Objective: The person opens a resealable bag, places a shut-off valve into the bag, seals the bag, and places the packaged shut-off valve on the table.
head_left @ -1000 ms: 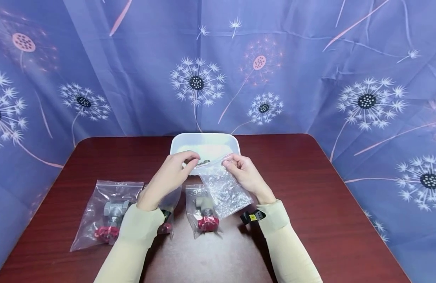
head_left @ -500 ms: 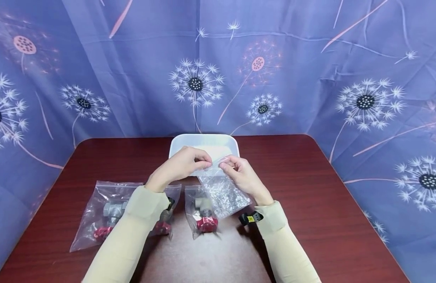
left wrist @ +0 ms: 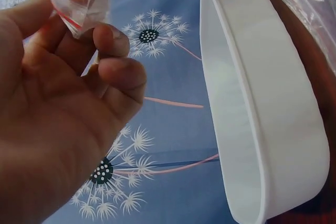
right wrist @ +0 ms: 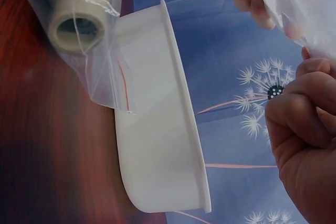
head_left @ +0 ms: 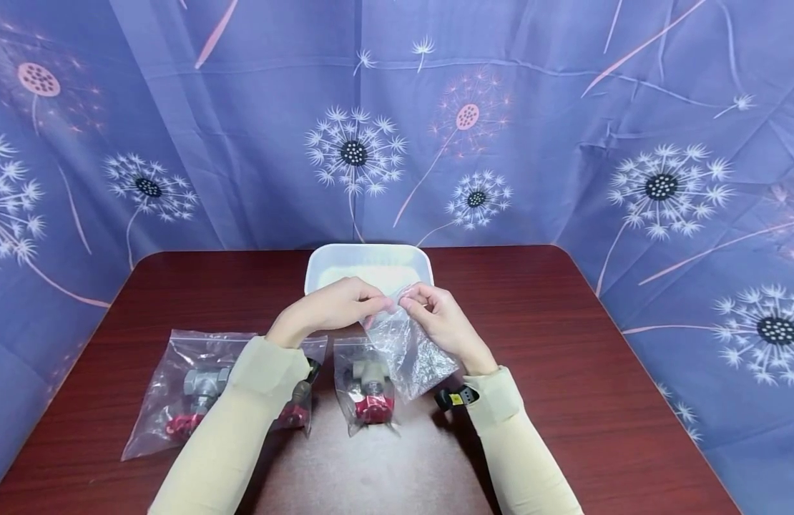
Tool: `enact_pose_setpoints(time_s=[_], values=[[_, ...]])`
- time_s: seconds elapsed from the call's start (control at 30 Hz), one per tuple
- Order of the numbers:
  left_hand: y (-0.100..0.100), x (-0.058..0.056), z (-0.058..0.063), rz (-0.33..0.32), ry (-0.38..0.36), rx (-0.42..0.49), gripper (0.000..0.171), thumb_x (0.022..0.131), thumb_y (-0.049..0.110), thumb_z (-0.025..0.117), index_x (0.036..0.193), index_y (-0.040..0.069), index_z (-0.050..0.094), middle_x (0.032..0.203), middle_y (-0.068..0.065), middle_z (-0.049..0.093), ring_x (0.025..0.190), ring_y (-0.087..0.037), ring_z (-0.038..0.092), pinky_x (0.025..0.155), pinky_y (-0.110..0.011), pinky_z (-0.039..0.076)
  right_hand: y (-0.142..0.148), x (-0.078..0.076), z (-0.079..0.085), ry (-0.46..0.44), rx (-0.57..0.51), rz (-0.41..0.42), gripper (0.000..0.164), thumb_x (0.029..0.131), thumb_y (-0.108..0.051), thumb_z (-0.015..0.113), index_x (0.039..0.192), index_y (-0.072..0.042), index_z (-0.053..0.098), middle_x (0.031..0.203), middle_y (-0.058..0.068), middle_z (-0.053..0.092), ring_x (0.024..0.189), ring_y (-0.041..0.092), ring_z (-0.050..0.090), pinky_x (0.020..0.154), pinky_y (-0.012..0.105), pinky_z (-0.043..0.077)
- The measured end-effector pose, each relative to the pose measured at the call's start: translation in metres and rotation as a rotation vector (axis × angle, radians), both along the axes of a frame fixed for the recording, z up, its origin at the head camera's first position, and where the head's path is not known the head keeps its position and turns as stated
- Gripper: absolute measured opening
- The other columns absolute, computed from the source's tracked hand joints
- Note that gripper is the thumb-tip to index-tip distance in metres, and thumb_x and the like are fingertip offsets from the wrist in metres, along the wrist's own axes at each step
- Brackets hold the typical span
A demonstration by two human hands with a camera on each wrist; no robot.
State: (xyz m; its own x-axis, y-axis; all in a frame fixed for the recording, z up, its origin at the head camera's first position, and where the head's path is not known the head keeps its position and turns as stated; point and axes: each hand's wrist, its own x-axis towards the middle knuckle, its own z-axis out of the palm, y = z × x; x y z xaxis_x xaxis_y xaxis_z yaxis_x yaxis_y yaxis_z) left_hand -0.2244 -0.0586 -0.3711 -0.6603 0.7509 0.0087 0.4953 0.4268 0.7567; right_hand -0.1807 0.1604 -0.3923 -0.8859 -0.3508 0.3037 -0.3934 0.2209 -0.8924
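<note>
Both hands meet over the front of the white plastic tub, holding a crinkled clear zip bag by its top edge. My left hand pinches one side of the mouth; in the left wrist view a red seal line crosses the gathered zip bag at the fingertips. My right hand pinches the other side between thumb and curled fingers, and the rest of the bag hangs below it. Just left of the hanging bag lies a bagged valve with a red handwheel.
A larger clear bag with a grey valve lies at left, partly under the left forearm. Beside that forearm shows another bagged red-handled valve. Behind the dark red table hangs a blue dandelion-print cloth.
My left hand has come right, to the bag's mouth beside the right fingers, and now pinches it. Small dark pieces seen near its fingertips a second ago no longer show. The right hand barely moved.
</note>
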Motion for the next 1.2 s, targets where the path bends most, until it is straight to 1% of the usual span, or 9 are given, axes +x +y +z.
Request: enact_pose_setpoints(time_s=[0.13,0.2,0.4,0.5,0.67,0.8,0.97,1.03,1.2], values=[[-0.001,0.001,-0.003,-0.008,0.003,0.028,0.024,0.101,0.025,0.054,0.088,0.020,0.074,0.063,0.002,0.053,0.059,-0.009,0.045,0.066,-0.027,0.042,0.003,0.000,0.000,-0.006,0.003,-0.025,0.009,0.097,-0.001,0.058,0.098,0.005,0.065,0.062,-0.001,0.045,0.053,0.007,0.039,0.051,0.022,0.034],[-0.002,0.002,-0.005,0.003,0.027,0.043,0.023,0.101,0.023,0.055,0.086,0.019,0.072,0.065,0.004,0.054,0.060,-0.010,0.046,0.065,-0.028,0.042,0.004,0.000,0.000,-0.016,0.009,-0.026,0.010,0.097,-0.002,0.058,0.097,0.005,0.064,0.061,-0.003,0.042,0.053,0.008,0.038,0.051,0.022,0.033],[-0.005,0.003,-0.007,0.110,0.098,0.084,0.022,0.103,0.024,0.051,0.092,0.018,0.069,0.068,0.005,0.063,0.064,-0.014,0.054,0.071,-0.029,0.044,0.004,0.000,0.003,-0.041,0.065,-0.013,0.020,0.103,-0.007,0.048,0.102,0.006,0.063,0.062,-0.002,0.042,0.053,0.009,0.038,0.052,0.024,0.034],[-0.005,0.004,-0.006,0.132,0.101,0.084,0.023,0.104,0.026,0.049,0.093,0.018,0.068,0.068,0.004,0.065,0.063,-0.014,0.051,0.070,-0.031,0.043,0.004,0.002,0.006,-0.037,0.089,-0.023,0.024,0.105,-0.008,0.044,0.103,0.007,0.063,0.064,0.000,0.044,0.057,0.009,0.041,0.056,0.024,0.037],[-0.005,0.005,-0.006,0.128,0.089,0.096,0.022,0.105,0.024,0.047,0.099,0.017,0.068,0.068,0.006,0.067,0.077,-0.010,0.061,0.079,-0.032,0.045,0.002,0.002,0.004,-0.015,0.089,-0.013,0.026,0.105,-0.007,0.041,0.097,0.008,0.062,0.061,0.003,0.043,0.055,0.008,0.041,0.055,0.024,0.036],[-0.005,0.004,-0.009,0.126,0.025,0.123,0.026,0.107,0.023,0.040,0.105,0.015,0.065,0.070,0.006,0.069,0.085,-0.013,0.063,0.081,-0.033,0.045,0.002,0.000,-0.001,-0.015,0.033,0.007,0.025,0.105,-0.006,0.041,0.095,0.007,0.060,0.055,0.006,0.044,0.048,0.009,0.040,0.049,0.024,0.034],[-0.007,0.001,-0.013,0.158,-0.154,0.196,0.038,0.108,0.030,0.033,0.105,0.009,0.064,0.073,-0.001,0.072,0.069,-0.024,0.058,0.067,-0.034,0.047,0.001,0.001,-0.004,-0.011,0.006,0.001,0.025,0.105,-0.005,0.040,0.095,0.003,0.061,0.053,0.006,0.044,0.047,0.009,0.040,0.047,0.024,0.033],[-0.008,0.001,-0.013,0.150,-0.209,0.207,0.038,0.108,0.027,0.035,0.104,0.005,0.065,0.074,-0.004,0.072,0.065,-0.029,0.059,0.062,-0.034,0.048,0.000,0.001,-0.004,0.004,0.015,-0.010,0.025,0.105,-0.005,0.040,0.095,0.003,0.061,0.052,0.004,0.044,0.046,0.009,0.040,0.047,0.024,0.033],[-0.010,-0.002,-0.013,0.093,-0.252,0.166,0.026,0.103,0.015,0.046,0.103,0.002,0.069,0.079,-0.005,0.073,0.071,-0.035,0.066,0.057,-0.032,0.048,-0.002,0.003,-0.003,0.057,0.057,-0.030,0.025,0.105,-0.005,0.042,0.093,0.002,0.064,0.052,0.002,0.043,0.045,0.007,0.039,0.044,0.024,0.032]])
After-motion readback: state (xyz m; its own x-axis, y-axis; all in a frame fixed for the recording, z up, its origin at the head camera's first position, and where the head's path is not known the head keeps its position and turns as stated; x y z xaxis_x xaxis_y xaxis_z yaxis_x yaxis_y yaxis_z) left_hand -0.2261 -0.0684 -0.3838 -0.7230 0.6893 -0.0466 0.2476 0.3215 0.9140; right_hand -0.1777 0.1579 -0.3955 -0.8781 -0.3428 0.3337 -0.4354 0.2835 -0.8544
